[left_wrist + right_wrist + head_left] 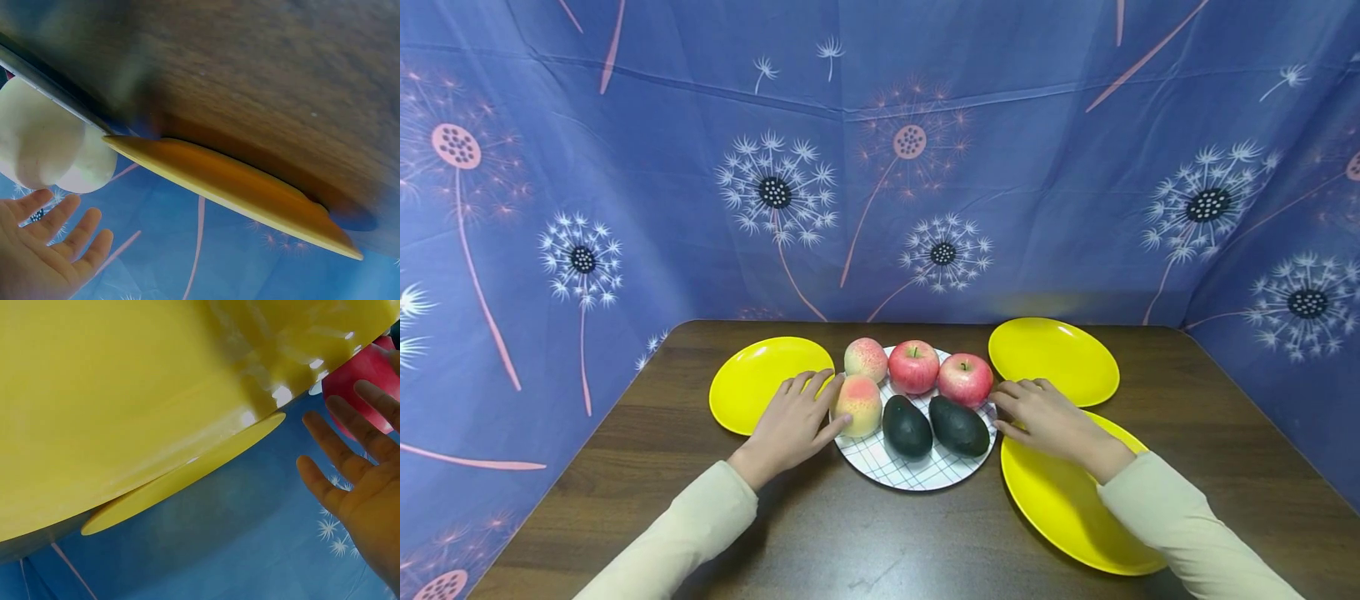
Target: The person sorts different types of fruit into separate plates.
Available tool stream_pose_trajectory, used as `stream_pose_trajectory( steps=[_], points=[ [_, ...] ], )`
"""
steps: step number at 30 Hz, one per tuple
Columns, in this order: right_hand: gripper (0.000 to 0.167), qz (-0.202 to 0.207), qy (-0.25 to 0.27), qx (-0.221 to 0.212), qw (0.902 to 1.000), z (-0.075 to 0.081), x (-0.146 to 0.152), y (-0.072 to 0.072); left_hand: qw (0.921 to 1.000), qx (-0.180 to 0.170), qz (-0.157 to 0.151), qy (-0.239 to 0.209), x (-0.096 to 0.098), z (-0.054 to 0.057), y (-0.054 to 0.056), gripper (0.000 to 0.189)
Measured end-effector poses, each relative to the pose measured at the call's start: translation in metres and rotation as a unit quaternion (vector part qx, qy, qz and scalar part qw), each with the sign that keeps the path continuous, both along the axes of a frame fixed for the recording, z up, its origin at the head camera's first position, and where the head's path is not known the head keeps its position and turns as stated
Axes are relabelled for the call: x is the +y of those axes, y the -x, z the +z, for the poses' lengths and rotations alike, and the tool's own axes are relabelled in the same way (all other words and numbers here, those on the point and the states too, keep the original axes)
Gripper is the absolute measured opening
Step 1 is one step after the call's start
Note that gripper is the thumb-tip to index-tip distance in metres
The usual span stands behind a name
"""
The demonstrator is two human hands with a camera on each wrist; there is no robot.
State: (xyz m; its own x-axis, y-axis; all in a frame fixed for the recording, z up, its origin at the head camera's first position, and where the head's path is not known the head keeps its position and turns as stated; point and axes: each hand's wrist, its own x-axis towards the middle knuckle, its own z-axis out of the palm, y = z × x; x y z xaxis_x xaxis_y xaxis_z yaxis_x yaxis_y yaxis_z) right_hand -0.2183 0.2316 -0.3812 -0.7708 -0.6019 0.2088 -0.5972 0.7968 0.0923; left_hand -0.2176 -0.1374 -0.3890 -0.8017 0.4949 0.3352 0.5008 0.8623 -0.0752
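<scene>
A round white plate [917,475] with a grid pattern carries two red apples [913,367], two peaches [858,406] and two dark green avocados [907,427]. My left hand [793,421] reaches over the plate's left side, its thumb overlapping the nearer peach in the head view. In the left wrist view that hand [53,244] has its fingers spread below the pale peaches [44,134]. On the other side, my right hand [1048,417] hovers at the plate's right rim, fingertips near the right apple [966,380]. The right wrist view shows its fingers [337,447] extended, nothing in them.
One yellow plate [737,387] lies left of the fruit. Two more are on the right: a far yellow plate [1052,358] and a larger near yellow plate [1075,517] under my right forearm. A blue dandelion-print cloth [865,208] hangs behind the brown wooden table [850,542].
</scene>
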Motion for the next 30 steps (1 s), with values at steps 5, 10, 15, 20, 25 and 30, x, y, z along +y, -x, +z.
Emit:
stream_pose_trajectory(
  steps=[5, 10, 15, 20, 25, 30],
  points=[
    [0.039, -0.003, -0.009, 0.009, 0.9999, -0.004, -0.003, 0.001, 0.9999, 0.010, -0.006, 0.005, 0.004, -0.001, 0.002, 0.064],
    [0.042, -0.008, -0.014, 0.014, 0.9998, -0.007, -0.006, 0.002, 0.9998, 0.006, -0.008, 0.017, 0.008, 0.000, 0.002, 0.069],
    [0.042, -0.014, -0.018, 0.019, 0.9996, -0.010, -0.007, 0.002, 0.9996, -0.012, -0.005, 0.024, 0.011, 0.002, 0.002, 0.073],
    [0.040, -0.021, -0.020, 0.017, 0.9994, -0.011, -0.009, 0.001, 0.9993, -0.022, -0.002, 0.029, 0.013, 0.002, 0.002, 0.075],
    [0.043, -0.041, -0.026, -0.003, 0.9988, -0.012, -0.011, 0.001, 0.9992, -0.025, -0.003, 0.030, 0.015, 0.001, 0.003, 0.076],
    [0.043, -0.050, -0.033, -0.006, 0.9982, -0.015, -0.013, 0.001, 0.9992, -0.026, -0.005, 0.030, 0.017, -0.001, 0.004, 0.079]
  ],
)
